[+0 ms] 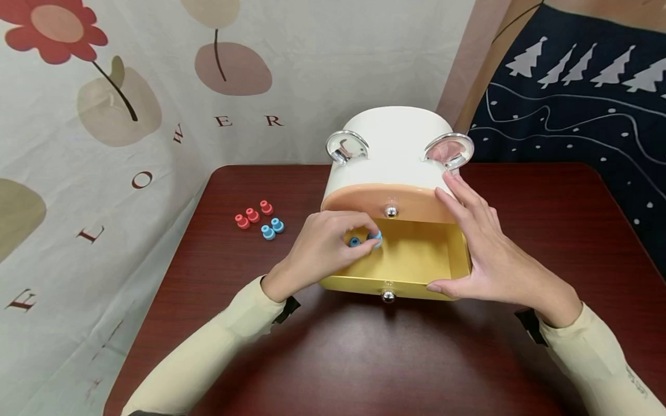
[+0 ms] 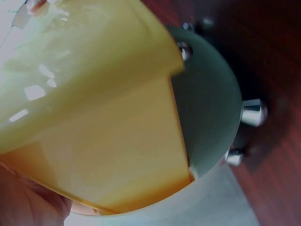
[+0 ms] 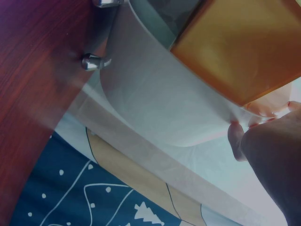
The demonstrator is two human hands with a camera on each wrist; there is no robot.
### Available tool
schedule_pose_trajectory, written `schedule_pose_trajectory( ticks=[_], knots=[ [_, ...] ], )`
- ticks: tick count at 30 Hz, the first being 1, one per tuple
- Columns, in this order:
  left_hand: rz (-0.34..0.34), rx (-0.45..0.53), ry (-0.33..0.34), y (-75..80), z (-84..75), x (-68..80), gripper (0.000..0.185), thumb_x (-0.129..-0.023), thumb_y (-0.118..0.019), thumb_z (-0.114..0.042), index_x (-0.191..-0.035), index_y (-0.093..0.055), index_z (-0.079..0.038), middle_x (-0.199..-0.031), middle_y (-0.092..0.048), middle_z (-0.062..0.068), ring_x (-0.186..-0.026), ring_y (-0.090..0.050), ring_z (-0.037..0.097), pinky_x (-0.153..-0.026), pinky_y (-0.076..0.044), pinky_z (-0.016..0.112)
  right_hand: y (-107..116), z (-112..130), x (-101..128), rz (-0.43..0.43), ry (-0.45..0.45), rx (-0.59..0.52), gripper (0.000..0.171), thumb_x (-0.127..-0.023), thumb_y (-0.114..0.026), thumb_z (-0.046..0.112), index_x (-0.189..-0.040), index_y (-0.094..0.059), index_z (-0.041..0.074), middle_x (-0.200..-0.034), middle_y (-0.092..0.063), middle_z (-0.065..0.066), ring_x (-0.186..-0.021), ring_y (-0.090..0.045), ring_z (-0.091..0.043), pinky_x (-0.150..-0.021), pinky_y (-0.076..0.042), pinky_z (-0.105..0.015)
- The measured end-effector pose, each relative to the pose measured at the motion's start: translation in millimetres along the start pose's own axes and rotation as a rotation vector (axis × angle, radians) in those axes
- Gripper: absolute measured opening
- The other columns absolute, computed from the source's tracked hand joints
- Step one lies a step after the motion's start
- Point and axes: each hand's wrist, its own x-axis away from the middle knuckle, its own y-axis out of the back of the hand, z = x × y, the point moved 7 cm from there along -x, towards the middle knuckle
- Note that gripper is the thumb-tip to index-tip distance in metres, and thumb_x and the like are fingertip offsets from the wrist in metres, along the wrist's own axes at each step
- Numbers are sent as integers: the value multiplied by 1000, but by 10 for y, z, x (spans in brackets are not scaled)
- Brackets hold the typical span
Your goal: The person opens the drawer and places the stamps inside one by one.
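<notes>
A white drawer box [image 1: 391, 151] stands on the dark red table [image 1: 364, 358]. Its upper peach drawer [image 1: 416, 203] is closed. The lower yellow drawer [image 1: 411, 257] is pulled out toward me. My left hand [image 1: 367, 238] reaches into the drawer's back left corner and pinches a small blue peg [image 1: 377, 238]; a second blue peg [image 1: 354, 241] shows just beside my fingers. My right hand [image 1: 458, 237] rests with straight fingers along the box's right side, thumb on the drawer's front right corner. The left wrist view shows the yellow drawer [image 2: 117, 141] from close up.
On the table left of the box lie three red pegs [image 1: 252, 215] and two blue pegs [image 1: 273, 228]. A flowered cloth [image 1: 104, 144] hangs behind and to the left. A dark tree-patterned cloth [image 1: 583, 98] is at the back right. The box stands on silver feet [image 2: 254, 113].
</notes>
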Motion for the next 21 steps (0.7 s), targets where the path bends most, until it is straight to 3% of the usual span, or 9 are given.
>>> schedule_pose_trajectory(
  ticks=[6, 9, 16, 21],
  knots=[
    [157, -95, 23, -128, 24, -81, 11, -92, -89, -20, -89, -78, -22, -75, -64, -15, -67, -54, 6, -61, -46, 29, -2, -4, -2, 5, -8, -4, 130, -79, -81, 78, -174, -21, 12, -181, -6, -11, -165, -3, -39, -105, -23, -82],
    [203, -143, 31, -162, 28, -112, 13, -91, -90, -22, -88, -77, -23, -74, -64, -15, -68, -57, 7, -62, -48, 30, 5, -5, -1, 4, -11, -6, 131, -78, -85, 75, -174, -21, 11, -181, -6, -10, -165, -3, -38, -105, -22, -83],
    [241, -192, 30, -203, 45, -144, 15, -91, -90, -23, -86, -76, -25, -76, -68, -15, -67, -61, 7, -59, -47, 28, 12, -8, 8, 10, -18, -26, 137, -70, -99, 52, -174, -20, 12, -182, -4, -10, -165, -1, -38, -109, -19, -80],
    [217, -67, 15, -82, 40, -97, 10, -93, -89, -21, -96, -80, -20, -82, -70, -14, -66, -56, 3, -62, -47, 27, -7, -8, 2, 9, -15, -19, 132, -77, -90, 69, -174, -21, 12, -181, -5, -10, -165, -2, -39, -107, -21, -81]
  ],
)
